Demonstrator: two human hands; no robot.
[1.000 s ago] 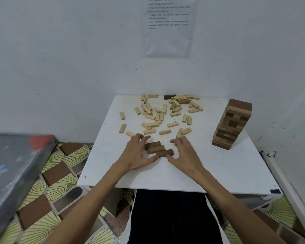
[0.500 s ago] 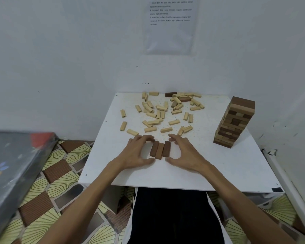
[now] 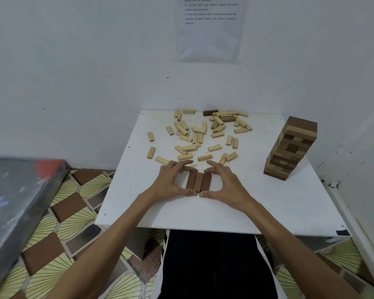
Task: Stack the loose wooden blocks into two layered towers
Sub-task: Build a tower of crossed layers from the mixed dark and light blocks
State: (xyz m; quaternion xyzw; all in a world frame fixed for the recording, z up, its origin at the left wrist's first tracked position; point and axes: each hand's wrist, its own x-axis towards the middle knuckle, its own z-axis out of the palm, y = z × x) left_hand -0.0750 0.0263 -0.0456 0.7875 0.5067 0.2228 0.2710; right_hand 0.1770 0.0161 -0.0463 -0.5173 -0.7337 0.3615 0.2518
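Left grip curled round three brown blocks, thumb at the near ends, fingers at the far ends. Blocks lie flat, side by side, on table. Right grip likewise clamped on them. Loose pale blocks behind; tower far right.

White table: loose blocks, three-block row, tower.

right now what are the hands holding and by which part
Both the left hand and the right hand hold the three brown blocks, thumbs on their near ends, fingers on the far ends.
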